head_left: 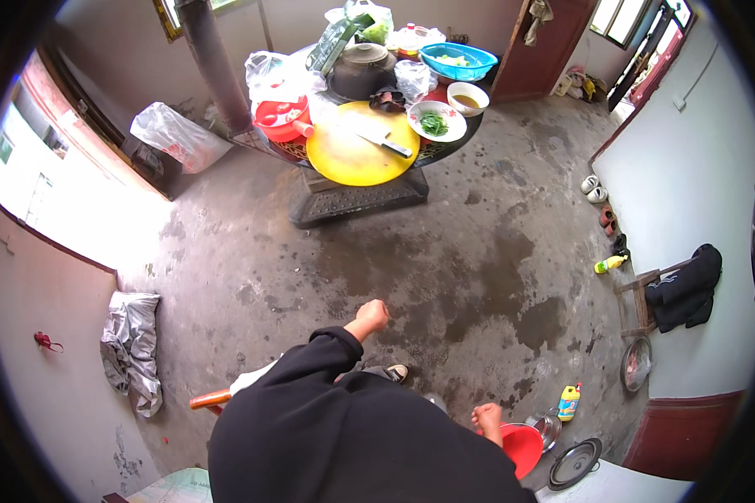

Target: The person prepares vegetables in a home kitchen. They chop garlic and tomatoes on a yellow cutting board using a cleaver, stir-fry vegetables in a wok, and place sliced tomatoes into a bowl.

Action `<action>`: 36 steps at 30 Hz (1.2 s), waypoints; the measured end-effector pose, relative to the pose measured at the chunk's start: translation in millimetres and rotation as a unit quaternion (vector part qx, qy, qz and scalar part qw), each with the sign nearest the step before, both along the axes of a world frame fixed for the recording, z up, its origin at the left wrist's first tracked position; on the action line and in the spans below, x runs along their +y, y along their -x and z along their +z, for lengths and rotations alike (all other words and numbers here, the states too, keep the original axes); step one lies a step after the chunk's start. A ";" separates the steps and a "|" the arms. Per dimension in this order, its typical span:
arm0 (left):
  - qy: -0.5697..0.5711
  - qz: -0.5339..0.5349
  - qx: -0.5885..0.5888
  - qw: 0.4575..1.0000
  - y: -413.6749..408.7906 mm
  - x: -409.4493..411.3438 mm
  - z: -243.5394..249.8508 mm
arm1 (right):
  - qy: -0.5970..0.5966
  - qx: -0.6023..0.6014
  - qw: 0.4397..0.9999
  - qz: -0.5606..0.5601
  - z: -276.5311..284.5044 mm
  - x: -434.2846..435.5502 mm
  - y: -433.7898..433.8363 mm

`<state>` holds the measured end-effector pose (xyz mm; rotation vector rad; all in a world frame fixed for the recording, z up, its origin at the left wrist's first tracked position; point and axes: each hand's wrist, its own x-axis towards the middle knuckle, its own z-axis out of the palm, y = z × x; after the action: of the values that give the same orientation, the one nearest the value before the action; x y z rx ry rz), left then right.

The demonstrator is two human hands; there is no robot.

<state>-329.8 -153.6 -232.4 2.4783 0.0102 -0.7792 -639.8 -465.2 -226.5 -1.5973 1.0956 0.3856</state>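
Observation:
My left hand (372,316) is curled into a fist above the damp concrete floor, with nothing visible in it. Lower right, my right hand (487,417) is also curled, beside a red plastic basin (521,451) partly hidden by my arm; no object shows between its fingers. Ahead stands a round table with a yellow round cutting board (346,165) at its near edge. A kitchen knife with a black handle (396,148) lies on the board. To its right are a bowl of chopped greens (453,130) and a bowl of brown liquid (477,112).
A red pan-shaped container (283,132), a dark pot (363,78) and a blue basket (462,70) crowd the table. Near the red basin stand a yellow jug (568,403) and a lidded pan (576,466). A wooden chair with dark clothing (676,295) stands right.

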 end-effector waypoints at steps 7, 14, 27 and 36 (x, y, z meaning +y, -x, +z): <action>0.211 0.164 0.049 0.962 -71.0 41.4 -3.0 | 0.012 0.088 0.976 0.198 3.3 -45.8 -173.6; 0.146 0.296 -0.066 0.942 -163.5 125.0 37.8 | 0.229 -0.029 0.826 0.514 7.5 15.5 -450.6; 0.077 0.449 -0.130 0.881 -175.4 199.6 79.3 | -0.086 -0.186 0.599 0.774 25.8 300.9 -610.1; 0.108 0.501 -0.105 0.852 -104.6 312.7 75.3 | -0.033 -0.073 0.422 0.903 20.1 486.3 -624.0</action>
<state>-225.2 159.1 -157.1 1.9137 0.9895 -0.0376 -15.8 21.2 -206.4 -2.0112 -1.3270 1.5351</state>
